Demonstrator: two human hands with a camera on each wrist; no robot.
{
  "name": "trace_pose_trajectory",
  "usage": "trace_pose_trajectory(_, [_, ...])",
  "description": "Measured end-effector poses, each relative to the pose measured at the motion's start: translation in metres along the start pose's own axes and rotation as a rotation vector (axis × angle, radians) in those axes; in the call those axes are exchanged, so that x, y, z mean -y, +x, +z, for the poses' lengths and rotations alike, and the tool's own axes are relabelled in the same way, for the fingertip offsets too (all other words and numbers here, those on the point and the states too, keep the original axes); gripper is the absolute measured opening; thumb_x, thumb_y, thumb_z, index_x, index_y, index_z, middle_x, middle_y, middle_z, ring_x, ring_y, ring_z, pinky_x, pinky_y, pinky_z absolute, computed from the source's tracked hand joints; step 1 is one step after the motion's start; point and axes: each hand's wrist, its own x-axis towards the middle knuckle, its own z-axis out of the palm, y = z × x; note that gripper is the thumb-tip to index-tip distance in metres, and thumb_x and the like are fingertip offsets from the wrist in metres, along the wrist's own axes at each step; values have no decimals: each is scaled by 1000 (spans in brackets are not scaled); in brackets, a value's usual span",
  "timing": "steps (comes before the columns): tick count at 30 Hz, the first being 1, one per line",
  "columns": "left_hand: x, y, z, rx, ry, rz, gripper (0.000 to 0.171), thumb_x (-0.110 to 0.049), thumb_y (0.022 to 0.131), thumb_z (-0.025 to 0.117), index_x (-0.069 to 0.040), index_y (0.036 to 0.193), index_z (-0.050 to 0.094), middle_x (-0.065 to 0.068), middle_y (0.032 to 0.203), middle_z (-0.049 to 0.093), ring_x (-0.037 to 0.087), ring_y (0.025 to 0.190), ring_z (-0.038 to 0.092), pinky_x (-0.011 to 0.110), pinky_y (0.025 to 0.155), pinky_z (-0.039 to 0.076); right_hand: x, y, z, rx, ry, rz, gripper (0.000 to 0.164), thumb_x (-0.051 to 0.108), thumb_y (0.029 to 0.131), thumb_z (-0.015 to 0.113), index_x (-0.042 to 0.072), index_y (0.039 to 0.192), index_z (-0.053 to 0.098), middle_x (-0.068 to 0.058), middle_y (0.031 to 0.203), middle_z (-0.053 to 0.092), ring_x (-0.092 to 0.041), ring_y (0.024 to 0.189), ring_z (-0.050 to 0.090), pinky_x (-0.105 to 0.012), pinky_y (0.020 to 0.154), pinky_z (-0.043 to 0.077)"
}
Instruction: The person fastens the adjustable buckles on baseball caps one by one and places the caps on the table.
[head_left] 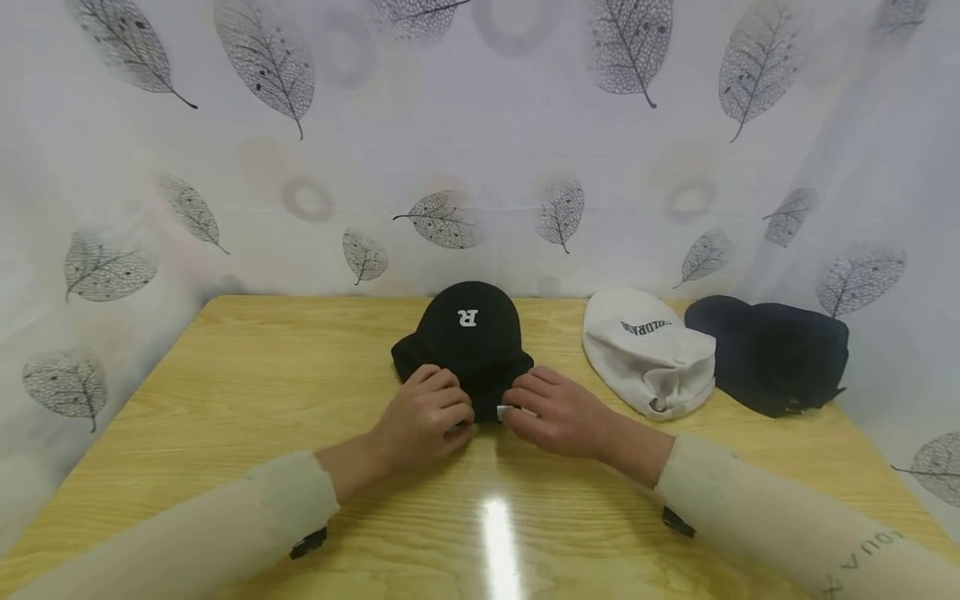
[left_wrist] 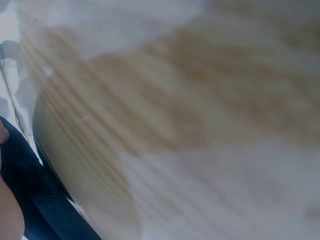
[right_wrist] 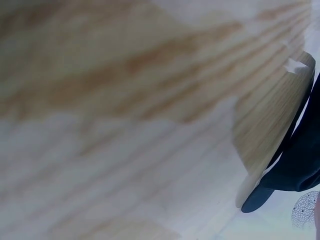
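Note:
A black cap (head_left: 472, 333) with a white letter R on its front lies at the middle of the wooden table. At its near left edge my left hand (head_left: 429, 415) grips the fabric with curled fingers. My right hand (head_left: 557, 413) pinches the near right edge, where a small white tag (head_left: 504, 412) shows by the fingertips. The left wrist view catches part of the dark cap (left_wrist: 30, 195) and a sliver of the hand (left_wrist: 9, 212) at its left side. At the right side of the right wrist view, dark cloth of the cap (right_wrist: 295, 165) appears.
To the right lies a cream cap (head_left: 637, 350) with dark lettering, overlapping a navy cap (head_left: 780, 354) beside it. Behind the wooden table (head_left: 247, 367) hangs a pale curtain (head_left: 480, 142) printed with leaves.

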Motion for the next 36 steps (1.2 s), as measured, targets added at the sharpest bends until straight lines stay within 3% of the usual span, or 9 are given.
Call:
trace_pose_trajectory(12, [-3,0,-1,-6,22,12,9,-16,76,84,-15,77,75,-6,79,71,16,79,56,33,80,45,1,1,5,-1,20,-2,9,10,98,57,7,91,63,-4,94,68,-21,84,61,-35,74,49])
trace_pose_trajectory(28, [-3,-2,-3,64,91,-56,15,-25,75,83,-18,76,71,-5,80,69,18,81,55,37,82,43,0,2,3,23,16,-11,14,10,100,54,7,92,64,-5,94,69,-21,84,62,-35,75,49])
trace_pose_trajectory(36, [-2,-1,-3,50,73,-27,9,-22,78,82,-17,77,74,-5,79,68,17,80,55,35,82,44,0,2,2,32,30,-6,13,9,100,54,7,92,64,-4,94,68,-21,84,61,-34,76,50])
